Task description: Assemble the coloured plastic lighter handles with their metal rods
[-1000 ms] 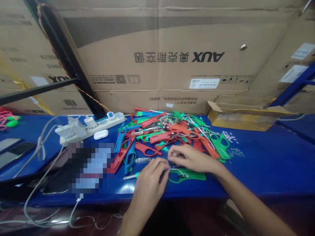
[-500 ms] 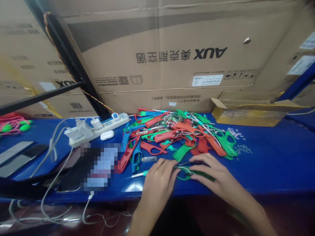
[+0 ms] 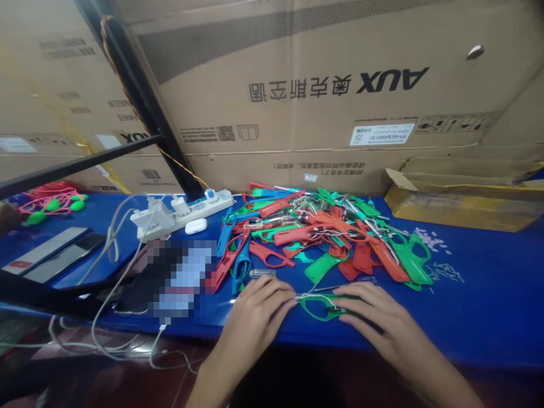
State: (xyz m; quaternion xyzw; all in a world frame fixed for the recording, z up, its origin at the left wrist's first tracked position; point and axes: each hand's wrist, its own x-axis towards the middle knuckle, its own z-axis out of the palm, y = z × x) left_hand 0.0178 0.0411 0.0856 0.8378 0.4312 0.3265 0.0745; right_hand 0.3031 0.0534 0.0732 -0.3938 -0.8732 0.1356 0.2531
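A green long-nosed lighter casing (image 3: pixel 315 313) with a loop handle lies between my two hands, a white wire running along it. My left hand (image 3: pixel 260 316) pinches its left end, so the fingers hide the nozzle part. Around the right end, my right hand (image 3: pixel 376 317) is closed with thumb and fingers, covering most of the handle. Just beyond them, a thin dark metal rod (image 3: pixel 325 288) shows on the table. A heap of red, green and blue lighter parts (image 3: pixel 289 235) with metal tubes and wires spreads behind my hands.
Small white pieces (image 3: pixel 430 240) and thin pins (image 3: pixel 447 273) lie at right, before an open carton (image 3: pixel 463 207). At left are a power strip (image 3: pixel 187 218), an earphone case (image 3: pixel 196 226), cables and phones (image 3: pixel 68 258). A large cardboard box (image 3: pixel 306 51) stands behind the blue table (image 3: pixel 488 323).
The scene has shifted right in view as the camera turned left. My hands are farther apart, showing more of the green casing's loop. The metal tube left of my left hand is now hidden.
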